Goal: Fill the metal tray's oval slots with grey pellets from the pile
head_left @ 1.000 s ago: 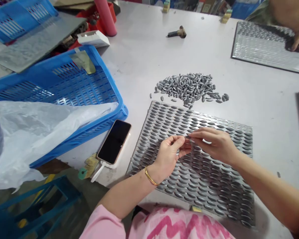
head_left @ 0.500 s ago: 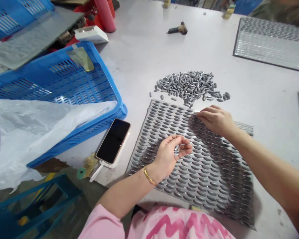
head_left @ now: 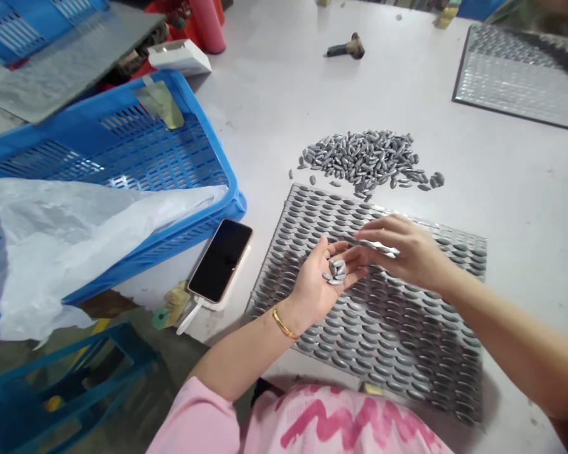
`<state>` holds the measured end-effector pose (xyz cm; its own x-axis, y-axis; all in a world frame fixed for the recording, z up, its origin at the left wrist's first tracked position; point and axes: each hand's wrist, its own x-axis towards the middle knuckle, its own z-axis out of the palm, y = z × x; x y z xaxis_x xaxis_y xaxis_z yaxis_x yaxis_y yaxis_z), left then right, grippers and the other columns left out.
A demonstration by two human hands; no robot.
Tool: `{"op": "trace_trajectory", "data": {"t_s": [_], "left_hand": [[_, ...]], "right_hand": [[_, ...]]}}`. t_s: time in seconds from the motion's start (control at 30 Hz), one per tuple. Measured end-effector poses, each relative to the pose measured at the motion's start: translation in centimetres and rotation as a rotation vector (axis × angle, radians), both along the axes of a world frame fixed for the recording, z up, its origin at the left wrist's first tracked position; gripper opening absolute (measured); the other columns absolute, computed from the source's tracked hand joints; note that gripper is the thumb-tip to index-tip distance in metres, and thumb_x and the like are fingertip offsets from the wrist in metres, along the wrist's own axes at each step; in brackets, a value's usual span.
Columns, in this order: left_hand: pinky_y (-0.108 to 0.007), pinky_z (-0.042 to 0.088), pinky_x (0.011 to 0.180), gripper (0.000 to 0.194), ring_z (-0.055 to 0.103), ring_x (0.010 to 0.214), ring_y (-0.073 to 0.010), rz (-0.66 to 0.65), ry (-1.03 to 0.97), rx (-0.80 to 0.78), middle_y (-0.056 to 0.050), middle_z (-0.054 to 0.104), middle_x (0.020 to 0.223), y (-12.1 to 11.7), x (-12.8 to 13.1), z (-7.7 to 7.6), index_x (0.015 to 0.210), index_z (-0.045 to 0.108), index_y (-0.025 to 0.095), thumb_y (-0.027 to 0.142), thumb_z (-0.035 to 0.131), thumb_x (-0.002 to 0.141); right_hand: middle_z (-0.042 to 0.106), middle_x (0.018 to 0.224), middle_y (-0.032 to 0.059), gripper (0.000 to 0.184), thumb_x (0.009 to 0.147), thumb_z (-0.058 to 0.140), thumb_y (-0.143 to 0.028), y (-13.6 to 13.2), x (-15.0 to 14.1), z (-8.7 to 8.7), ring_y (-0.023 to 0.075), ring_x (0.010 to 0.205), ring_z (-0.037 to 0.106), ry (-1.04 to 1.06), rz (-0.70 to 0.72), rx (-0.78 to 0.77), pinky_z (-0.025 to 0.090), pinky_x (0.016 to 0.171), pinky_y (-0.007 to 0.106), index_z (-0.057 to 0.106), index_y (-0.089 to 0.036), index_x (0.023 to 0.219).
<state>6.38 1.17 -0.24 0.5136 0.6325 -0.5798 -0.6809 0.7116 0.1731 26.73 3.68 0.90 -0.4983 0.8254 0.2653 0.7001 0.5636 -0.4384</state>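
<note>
My left hand [head_left: 316,280] is palm up with its fingers loosely curled, cradling several small grey oval pieces [head_left: 336,273]. It hovers over a grey tray [head_left: 407,372] covered in rows of similar oval shapes. From the right, my right hand [head_left: 402,249] reaches across to the left hand's fingers, thumb and fingers apart, close to the pieces in the palm. I make out no piece in its grasp. Behind the tray's far edge lies a loose heap of grey oval pieces [head_left: 364,156].
A blue plastic crate [head_left: 218,164] with a translucent plastic bag [head_left: 52,239] stands at left. Beside it lies a phone [head_left: 221,260] with a white cable. Farther off are a short dark-handled tool [head_left: 345,48] and another patterned tray [head_left: 515,82], with part of a person behind it.
My right hand has drawn back from the tray's far side to my left hand. My left hand has opened, showing the pieces in its palm. The view has shifted slightly.
</note>
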Motion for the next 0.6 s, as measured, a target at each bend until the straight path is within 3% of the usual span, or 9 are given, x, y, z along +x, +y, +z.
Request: {"op": "trace_trajectory", "data": {"t_s": [0.13, 0.27, 0.37, 0.47, 0.6], "left_hand": [[-0.029, 0.053, 0.073, 0.046, 0.065, 0.079, -0.0178, -0.025, -0.024, 0.050, -0.009, 0.067, 0.089, 0.0, 0.1, -0.1, 0.103, 0.066, 0.014, 0.057, 0.053, 0.093], [-0.029, 0.054, 0.076, 0.036, 0.063, 0.076, -0.0149, -0.020, 0.013, 0.064, -0.007, 0.066, 0.089, -0.2, 0.1, 0.0, 0.098, 0.066, 0.014, 0.049, 0.059, 0.092], [-0.036, 0.054, 0.090, 0.012, 0.068, 0.089, -0.0177, -0.024, 0.096, 0.076, -0.009, 0.069, 0.095, -0.5, 0.0, 0.3, 0.096, 0.066, 0.014, 0.023, 0.064, 0.088], [-0.041, 0.050, 0.104, 0.020, 0.068, 0.107, -0.0217, -0.011, 0.181, 0.050, -0.012, 0.070, 0.106, -0.7, 0.0, 0.6, 0.091, 0.063, 0.015, 0.000, 0.056, 0.078], [-0.042, 0.050, 0.107, 0.019, 0.069, 0.110, -0.0237, -0.017, 0.220, 0.069, -0.015, 0.070, 0.113, -0.6, -0.1, 0.8, 0.089, 0.061, 0.013, -0.002, 0.054, 0.079]], "right_hand": [[0.072, 0.117, 0.0087, 0.022, 0.094, 0.059, -0.024, -2.1, -3.5, 0.4, 0.0254, 0.101, 0.064, 0.077, 0.099, -0.065, 0.054, 0.084, 0.044, 0.073, -0.029, 0.110], [0.075, 0.100, 0.0058, 0.015, 0.093, 0.059, -0.023, -2.7, -4.0, 0.1, 0.0226, 0.090, 0.068, 0.208, 0.039, -0.070, 0.055, 0.079, 0.040, 0.072, -0.029, 0.100], [0.073, 0.083, 0.0033, 0.009, 0.093, 0.061, -0.026, -2.3, -2.3, 0.0, 0.0203, 0.075, 0.067, 0.238, -0.135, -0.048, 0.055, 0.069, 0.036, 0.069, -0.029, 0.094], [0.071, 0.078, 0.0028, 0.008, 0.090, 0.064, -0.032, -0.6, 0.8, -0.9, 0.0201, 0.071, 0.066, 0.185, -0.335, 0.017, 0.054, 0.068, 0.035, 0.069, -0.027, 0.087], [0.074, 0.080, 0.0025, 0.011, 0.086, 0.064, -0.032, 2.7, 4.7, -3.1, 0.0191, 0.066, 0.065, 0.155, -0.429, -0.018, 0.054, 0.062, 0.034, 0.073, -0.026, 0.086]]}}
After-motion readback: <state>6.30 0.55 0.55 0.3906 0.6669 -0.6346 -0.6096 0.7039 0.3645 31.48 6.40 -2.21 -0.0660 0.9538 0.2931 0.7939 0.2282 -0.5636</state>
